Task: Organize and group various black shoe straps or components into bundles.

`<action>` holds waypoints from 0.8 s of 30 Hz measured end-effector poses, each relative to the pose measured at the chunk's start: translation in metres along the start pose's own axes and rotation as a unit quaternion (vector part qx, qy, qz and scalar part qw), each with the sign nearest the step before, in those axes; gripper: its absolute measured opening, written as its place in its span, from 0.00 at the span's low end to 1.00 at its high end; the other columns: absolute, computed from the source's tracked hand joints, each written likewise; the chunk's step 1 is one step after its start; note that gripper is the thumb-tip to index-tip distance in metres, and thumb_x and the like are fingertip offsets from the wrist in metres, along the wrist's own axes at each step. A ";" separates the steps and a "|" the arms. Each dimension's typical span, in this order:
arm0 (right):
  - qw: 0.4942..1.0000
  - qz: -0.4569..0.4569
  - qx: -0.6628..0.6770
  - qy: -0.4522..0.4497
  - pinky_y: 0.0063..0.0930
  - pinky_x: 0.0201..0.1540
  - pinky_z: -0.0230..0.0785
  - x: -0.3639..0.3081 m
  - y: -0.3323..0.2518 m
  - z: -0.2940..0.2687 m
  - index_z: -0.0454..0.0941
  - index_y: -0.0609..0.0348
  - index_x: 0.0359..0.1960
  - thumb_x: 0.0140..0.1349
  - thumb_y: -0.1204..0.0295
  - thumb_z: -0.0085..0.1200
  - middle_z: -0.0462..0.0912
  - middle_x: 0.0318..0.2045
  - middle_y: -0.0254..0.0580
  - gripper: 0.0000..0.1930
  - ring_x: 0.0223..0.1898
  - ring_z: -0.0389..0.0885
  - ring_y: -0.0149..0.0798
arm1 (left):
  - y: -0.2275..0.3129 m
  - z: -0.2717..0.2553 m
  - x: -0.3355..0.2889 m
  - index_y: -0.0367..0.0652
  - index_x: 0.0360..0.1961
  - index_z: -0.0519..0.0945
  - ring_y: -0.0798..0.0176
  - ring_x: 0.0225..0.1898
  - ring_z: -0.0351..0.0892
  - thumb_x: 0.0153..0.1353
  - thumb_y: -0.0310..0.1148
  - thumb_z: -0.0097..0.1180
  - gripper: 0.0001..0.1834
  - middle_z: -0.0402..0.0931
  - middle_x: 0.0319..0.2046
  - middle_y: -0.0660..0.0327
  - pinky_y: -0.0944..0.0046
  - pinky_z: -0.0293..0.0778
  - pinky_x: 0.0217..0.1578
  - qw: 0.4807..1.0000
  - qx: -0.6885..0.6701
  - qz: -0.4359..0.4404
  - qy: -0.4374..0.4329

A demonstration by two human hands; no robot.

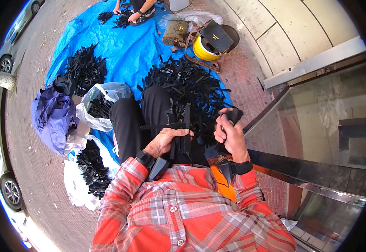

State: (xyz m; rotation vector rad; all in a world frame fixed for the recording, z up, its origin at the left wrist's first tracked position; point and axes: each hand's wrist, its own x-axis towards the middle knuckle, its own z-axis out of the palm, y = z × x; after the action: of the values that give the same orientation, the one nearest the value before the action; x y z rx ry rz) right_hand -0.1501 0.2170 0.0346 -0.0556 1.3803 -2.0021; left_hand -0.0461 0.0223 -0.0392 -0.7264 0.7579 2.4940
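My left hand (pixel 164 142) is closed on several black strips (pixel 181 145) above my lap, with the thumb pressed along them. Some strips stand upright and one lies crosswise. To the right, my right hand (pixel 232 136) is raised with its fingers curled round a dark piece (pixel 234 115), slightly blurred; its exact kind is hard to make out. Just beyond my knees spreads a large heap of black strips (pixel 183 84) on a blue tarp (pixel 124 38), and its near edge reaches my hands.
Left of my legs are a clear plastic bag (pixel 117 90) of black strips, purple cloth (pixel 52 113) and a white bag (pixel 75 180). Another heap (pixel 84 69) lies farther off. Beyond, a co-worker's hands (pixel 134 16) handle strips. A yellow bucket (pixel 203 49) and glass panel (pixel 317 109) stand right.
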 end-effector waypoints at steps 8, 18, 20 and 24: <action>0.776 -0.219 -0.537 -0.248 0.31 0.34 0.72 0.000 0.040 0.017 0.79 0.56 0.39 0.35 0.86 0.54 0.76 0.30 0.43 0.23 0.31 0.79 0.48 | -0.006 -0.009 0.005 0.30 0.39 0.78 0.62 0.36 0.81 0.57 0.27 0.59 0.12 0.80 0.35 0.55 0.63 0.79 0.40 0.999 -0.032 0.003 0.006; 0.884 -0.231 -0.397 -0.085 0.26 0.43 0.65 -0.003 -0.008 0.026 0.73 0.62 0.31 0.60 0.74 0.54 0.75 0.35 0.38 0.05 0.38 0.74 0.32 | -0.004 0.003 0.003 0.36 0.38 0.78 0.64 0.36 0.79 0.54 0.25 0.61 0.10 0.79 0.33 0.59 0.65 0.74 0.41 0.985 0.119 0.109 -0.061; 0.888 -0.230 -0.393 -0.066 0.26 0.41 0.66 0.000 -0.006 0.028 0.72 0.63 0.29 0.62 0.72 0.52 0.76 0.32 0.38 0.07 0.36 0.76 0.32 | -0.003 0.008 0.001 0.36 0.39 0.77 0.65 0.36 0.78 0.53 0.24 0.61 0.11 0.79 0.33 0.59 0.66 0.73 0.42 0.973 0.166 0.143 -0.071; 0.998 0.047 -0.040 0.001 0.19 0.15 0.57 -0.001 -0.010 0.038 0.71 0.58 0.26 0.61 0.69 0.55 0.68 0.15 0.26 0.09 0.12 0.62 0.22 | -0.003 0.013 0.000 0.38 0.41 0.75 0.67 0.37 0.77 0.53 0.24 0.61 0.14 0.78 0.35 0.61 0.67 0.72 0.41 0.959 0.213 0.180 -0.046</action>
State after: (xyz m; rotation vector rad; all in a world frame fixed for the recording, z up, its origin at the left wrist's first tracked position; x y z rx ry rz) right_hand -0.1391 0.1888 0.0597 -0.0228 1.4374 -1.8704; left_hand -0.0496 0.0324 -0.0312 -0.3362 1.4411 2.5105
